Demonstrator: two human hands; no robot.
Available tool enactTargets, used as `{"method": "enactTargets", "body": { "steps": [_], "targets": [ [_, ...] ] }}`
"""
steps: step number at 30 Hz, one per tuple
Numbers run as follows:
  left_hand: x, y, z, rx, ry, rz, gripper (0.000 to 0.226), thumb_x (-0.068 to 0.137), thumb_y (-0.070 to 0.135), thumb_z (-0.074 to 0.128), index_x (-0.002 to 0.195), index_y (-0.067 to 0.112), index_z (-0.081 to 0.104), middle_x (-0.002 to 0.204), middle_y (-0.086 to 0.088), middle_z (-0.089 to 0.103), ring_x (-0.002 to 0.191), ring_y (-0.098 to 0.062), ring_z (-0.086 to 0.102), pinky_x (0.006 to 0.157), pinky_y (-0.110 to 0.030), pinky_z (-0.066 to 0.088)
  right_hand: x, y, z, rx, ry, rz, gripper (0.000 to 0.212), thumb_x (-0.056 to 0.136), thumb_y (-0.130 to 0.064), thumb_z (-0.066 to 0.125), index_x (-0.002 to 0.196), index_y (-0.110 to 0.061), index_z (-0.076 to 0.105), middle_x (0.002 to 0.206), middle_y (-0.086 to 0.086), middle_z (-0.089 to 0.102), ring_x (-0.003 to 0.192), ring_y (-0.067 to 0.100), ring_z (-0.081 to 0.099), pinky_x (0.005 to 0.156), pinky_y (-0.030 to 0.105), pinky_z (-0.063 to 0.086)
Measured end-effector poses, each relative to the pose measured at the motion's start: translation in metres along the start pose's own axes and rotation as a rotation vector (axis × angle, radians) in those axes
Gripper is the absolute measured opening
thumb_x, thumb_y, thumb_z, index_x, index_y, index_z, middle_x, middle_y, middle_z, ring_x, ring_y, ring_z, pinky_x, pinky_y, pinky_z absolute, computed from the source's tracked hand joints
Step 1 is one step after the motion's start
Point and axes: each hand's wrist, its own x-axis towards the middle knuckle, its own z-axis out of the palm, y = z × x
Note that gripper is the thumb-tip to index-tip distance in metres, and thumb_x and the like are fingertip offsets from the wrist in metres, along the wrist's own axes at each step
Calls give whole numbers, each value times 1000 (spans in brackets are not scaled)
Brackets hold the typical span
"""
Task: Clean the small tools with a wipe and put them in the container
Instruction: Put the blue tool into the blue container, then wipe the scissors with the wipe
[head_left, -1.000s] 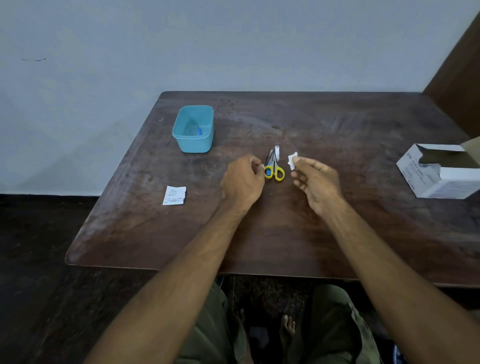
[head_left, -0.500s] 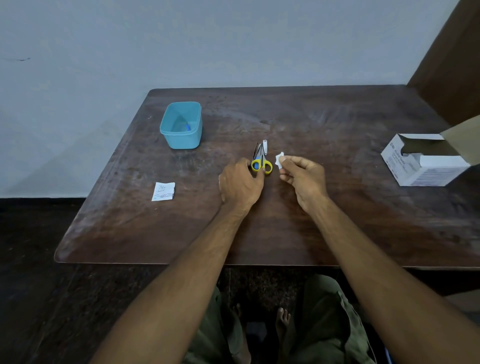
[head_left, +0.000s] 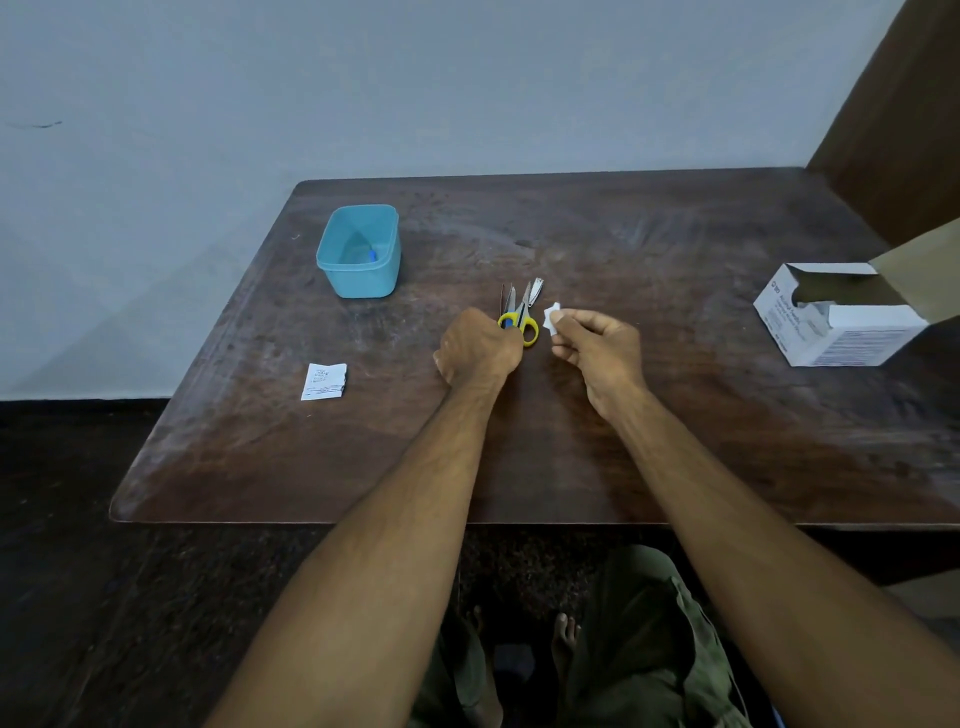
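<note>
Dark, scuffed wood makes up the table (head_left: 649, 415), which is pushed against a pale grey wall. Near its middle lie the small tools: scissors (head_left: 519, 318) with yellow handles, blades pointing away from the person, and just to their right a metal nail clipper (head_left: 535, 289); a thin dark tool sits at the scissors' left, too small to identify. The left hand (head_left: 480, 348) is curled knuckles-up at the scissors' handles, its fingers bent down onto the near handle loop, though whether they actually grip it cannot be told from this angle. The right hand (head_left: 597, 348) hovers just right of the scissors, thumb and forefinger pinching a small white wipe (head_left: 551, 315), the other fingers loosely bent. Well to the left and farther back stands the open turquoise container (head_left: 358, 280), with a small blue item inside. A torn white packet (head_left: 323, 382) lies flat near the left front. At the right edge sits an open white cardboard box (head_left: 841, 332) with its flap raised.
</note>
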Motion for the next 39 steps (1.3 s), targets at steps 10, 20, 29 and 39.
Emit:
{"method": "enactTargets", "body": {
  "steps": [10, 20, 29, 39],
  "targets": [
    [9, -9, -4, -412, -112, -116, 5, 63, 16, 70, 61, 19, 68, 80, -8, 75, 79, -27, 69, 73, -32, 55, 1, 1, 0, 0, 3, 8, 4, 86, -8, 72, 82, -9, 70, 69, 2, 64, 56, 2, 58, 55, 15, 51],
    [-15, -31, -35, -731, -316, -16, 5, 85, 16, 67, 82, 16, 63, 67, 2, 73, 49, -5, 54, 48, -19, 34, -12, -9, -4, 83, -34, 54, 4, 87, -13, 71, 84, -14, 70, 71, 0, 66, 61, 8, 58, 57, 19, 50],
    [-30, -44, -31, -809, -351, 111, 14, 90, 6, 58, 78, 11, 63, 57, 3, 66, 48, -7, 54, 48, -16, 37, -26, -23, 9, -205, -50, -198, 9, 87, -16, 70, 79, -19, 73, 71, 1, 68, 66, 8, 60, 55, 18, 47],
    [-34, -50, -28, -810, -357, 196, 10, 92, 2, 56, 97, 3, 65, 64, 0, 68, 52, -4, 56, 52, -12, 41, -28, -19, 12, -307, 64, -340, 15, 83, -22, 74, 69, -29, 72, 61, -9, 69, 56, 2, 61, 58, 24, 49]
  ]
}}
